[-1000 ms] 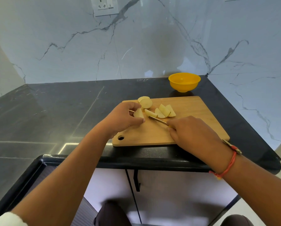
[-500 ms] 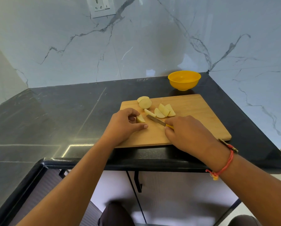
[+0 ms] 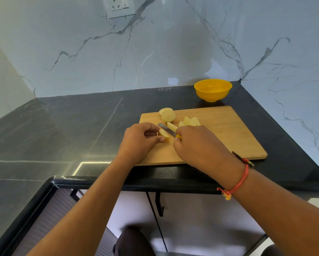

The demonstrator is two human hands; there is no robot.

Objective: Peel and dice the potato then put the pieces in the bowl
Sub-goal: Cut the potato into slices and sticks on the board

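Underneath, a black stone counter (image 3: pixel 62 126) meets veined marble walls (image 3: pixel 173 52). On the wooden board (image 3: pixel 229 137), the left hand (image 3: pixel 138 141) pinches a potato piece (image 3: pixel 164 134); the right hand (image 3: pixel 197 145) grips a knife (image 3: pixel 167 129), apparently yellow-handled.

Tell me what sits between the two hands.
In the head view: a potato piece pinched by the left hand, and the knife held by the right hand.

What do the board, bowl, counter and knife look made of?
Cutting board: wood or bamboo by look, matte tan, faint grain. Bowl: likely plastic, uniform glossy yellow. Counter: polished dark stone, maybe granite; speckled, mirrors light. Knife: grey metal blade; yellow handle, probably plastic, mostly hidden in the right hand.
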